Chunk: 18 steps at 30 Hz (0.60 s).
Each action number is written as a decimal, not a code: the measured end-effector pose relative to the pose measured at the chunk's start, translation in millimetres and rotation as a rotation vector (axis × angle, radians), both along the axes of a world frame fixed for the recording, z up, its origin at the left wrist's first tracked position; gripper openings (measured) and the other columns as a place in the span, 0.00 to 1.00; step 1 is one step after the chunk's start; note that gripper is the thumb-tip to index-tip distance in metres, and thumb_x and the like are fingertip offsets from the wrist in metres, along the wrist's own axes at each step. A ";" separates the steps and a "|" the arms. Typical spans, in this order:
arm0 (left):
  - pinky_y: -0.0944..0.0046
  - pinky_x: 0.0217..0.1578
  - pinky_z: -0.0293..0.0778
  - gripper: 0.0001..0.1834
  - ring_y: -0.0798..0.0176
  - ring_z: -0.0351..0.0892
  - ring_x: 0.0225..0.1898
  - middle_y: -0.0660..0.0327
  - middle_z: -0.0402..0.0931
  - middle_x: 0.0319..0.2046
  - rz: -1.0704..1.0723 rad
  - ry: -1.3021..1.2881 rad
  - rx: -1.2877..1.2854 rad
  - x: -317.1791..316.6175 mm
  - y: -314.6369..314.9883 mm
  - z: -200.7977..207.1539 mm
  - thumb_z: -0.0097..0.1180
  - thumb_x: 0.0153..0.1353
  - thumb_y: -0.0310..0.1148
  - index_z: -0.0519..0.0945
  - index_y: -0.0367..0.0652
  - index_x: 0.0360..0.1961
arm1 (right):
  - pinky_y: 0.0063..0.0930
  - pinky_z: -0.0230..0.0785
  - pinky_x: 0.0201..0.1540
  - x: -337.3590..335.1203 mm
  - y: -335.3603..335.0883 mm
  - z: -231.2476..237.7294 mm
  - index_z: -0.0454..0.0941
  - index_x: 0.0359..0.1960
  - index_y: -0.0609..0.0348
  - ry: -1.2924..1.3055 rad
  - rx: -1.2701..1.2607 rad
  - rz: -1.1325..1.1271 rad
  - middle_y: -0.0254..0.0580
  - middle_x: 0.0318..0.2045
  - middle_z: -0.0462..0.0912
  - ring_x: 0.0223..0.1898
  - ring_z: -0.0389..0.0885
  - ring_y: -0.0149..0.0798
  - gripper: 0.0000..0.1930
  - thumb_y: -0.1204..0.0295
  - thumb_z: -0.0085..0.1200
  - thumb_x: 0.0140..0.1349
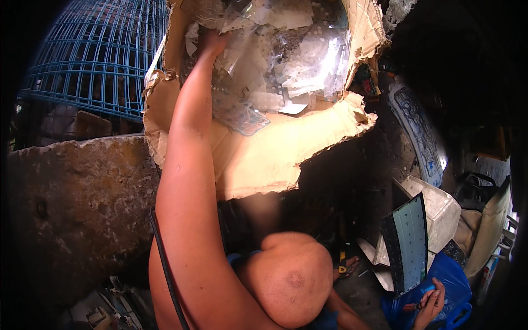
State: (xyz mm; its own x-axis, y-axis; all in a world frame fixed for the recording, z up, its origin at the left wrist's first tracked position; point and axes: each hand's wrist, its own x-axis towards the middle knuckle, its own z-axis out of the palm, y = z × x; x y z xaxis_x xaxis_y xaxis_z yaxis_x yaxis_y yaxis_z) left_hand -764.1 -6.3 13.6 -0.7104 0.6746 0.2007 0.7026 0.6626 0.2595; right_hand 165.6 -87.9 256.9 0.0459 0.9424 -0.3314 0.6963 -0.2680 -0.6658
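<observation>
My left arm stretches up into a torn cardboard box [264, 159]. Inside it, my left hand [211, 42] is among clear plastic sheets [247, 63], which partly hide its fingers. I cannot make out whether it grips one. At the lower right, my right hand [430, 306] has bent fingers around something small, with a bit of blue showing at the fingertips. Just above that hand stands a curved, dark-edged panel [411, 245] with a pale, dotted face. Whether the hand touches the panel is unclear.
A blue wire cage [93, 60] stands left of the box, above a rough stained slab [77, 203]. My bent knee [297, 280] is below the box. A yellow-and-black tool [342, 262] lies beside it. At right are a whitish plastic casing [434, 214] and a blue bag [454, 280].
</observation>
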 end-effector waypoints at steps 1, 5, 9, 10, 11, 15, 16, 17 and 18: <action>0.50 0.48 0.76 0.34 0.43 0.85 0.44 0.47 0.86 0.36 -0.024 -0.064 -0.017 -5.6 5.8 -5.5 0.59 0.58 0.61 0.84 0.39 0.48 | 0.17 0.58 0.23 -0.3 0.0 -0.2 0.75 0.59 0.64 0.003 -0.009 0.006 0.29 0.26 0.72 0.23 0.65 0.22 0.19 0.63 0.45 0.77; 0.50 0.48 0.78 0.30 0.41 0.86 0.42 0.50 0.86 0.34 -0.034 -0.299 -0.057 -14.0 13.8 7.6 0.59 0.59 0.60 0.87 0.39 0.39 | 0.17 0.58 0.23 -2.4 -0.3 2.3 0.75 0.60 0.64 0.015 -0.045 0.015 0.29 0.26 0.70 0.22 0.64 0.23 0.19 0.64 0.44 0.77; 0.47 0.57 0.66 0.31 0.40 0.72 0.53 0.47 0.74 0.47 -0.056 -0.204 0.111 44.4 19.5 43.7 0.62 0.57 0.57 0.76 0.43 0.51 | 0.17 0.58 0.23 0.9 -3.1 6.9 0.74 0.60 0.64 0.003 -0.050 0.009 0.29 0.25 0.69 0.22 0.63 0.22 0.19 0.64 0.44 0.77; 0.46 0.59 0.64 0.33 0.40 0.69 0.56 0.47 0.70 0.51 -0.087 -0.178 0.164 66.4 22.1 52.3 0.63 0.57 0.56 0.73 0.44 0.54 | 0.17 0.58 0.23 2.5 -4.1 7.2 0.74 0.60 0.64 -0.008 -0.050 0.010 0.28 0.25 0.69 0.22 0.63 0.23 0.19 0.64 0.44 0.77; 0.46 0.61 0.61 0.35 0.40 0.65 0.59 0.46 0.67 0.54 -0.127 -0.165 0.213 88.9 24.7 60.1 0.64 0.57 0.55 0.70 0.45 0.57 | 0.16 0.58 0.23 4.1 -4.8 6.6 0.74 0.60 0.64 -0.024 -0.051 0.012 0.28 0.25 0.69 0.22 0.63 0.23 0.19 0.64 0.44 0.77; 0.43 0.70 0.49 0.46 0.38 0.52 0.70 0.43 0.54 0.68 -0.292 -0.138 0.326 173.5 45.1 81.2 0.67 0.55 0.52 0.59 0.49 0.70 | 0.18 0.57 0.25 7.7 -3.7 -2.1 0.77 0.58 0.66 0.020 -0.044 -0.026 0.29 0.24 0.70 0.23 0.64 0.23 0.18 0.65 0.46 0.77; 0.42 0.72 0.47 0.49 0.38 0.49 0.73 0.43 0.51 0.71 -0.329 -0.092 0.284 192.3 50.1 83.6 0.68 0.55 0.51 0.56 0.50 0.73 | 0.17 0.53 0.22 7.5 -2.8 -4.6 0.76 0.57 0.66 0.009 0.003 0.022 0.28 0.23 0.68 0.21 0.62 0.21 0.19 0.64 0.43 0.78; 0.42 0.74 0.44 0.53 0.38 0.45 0.75 0.42 0.48 0.74 -0.368 -0.017 0.203 210.2 54.9 85.3 0.69 0.54 0.50 0.53 0.50 0.76 | 0.16 0.49 0.20 6.9 -1.9 -6.0 0.76 0.57 0.66 -0.005 0.050 0.068 0.27 0.21 0.66 0.19 0.59 0.19 0.20 0.63 0.41 0.79; 0.42 0.74 0.46 0.49 0.38 0.46 0.75 0.43 0.50 0.74 -0.483 0.232 0.178 223.9 58.5 88.2 0.67 0.57 0.47 0.54 0.51 0.75 | 0.15 0.44 0.18 5.9 -2.8 -6.0 0.75 0.57 0.66 -0.021 0.100 0.109 0.26 0.19 0.64 0.17 0.57 0.17 0.20 0.62 0.39 0.80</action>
State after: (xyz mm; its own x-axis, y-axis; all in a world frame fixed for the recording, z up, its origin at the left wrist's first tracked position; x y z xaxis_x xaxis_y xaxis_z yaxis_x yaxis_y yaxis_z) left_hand -540.2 52.2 101.9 -0.2532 0.8534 0.4557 0.9671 0.2120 0.1404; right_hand 171.5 -90.7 250.9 -0.0524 0.9704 -0.2357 0.7315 -0.1234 -0.6705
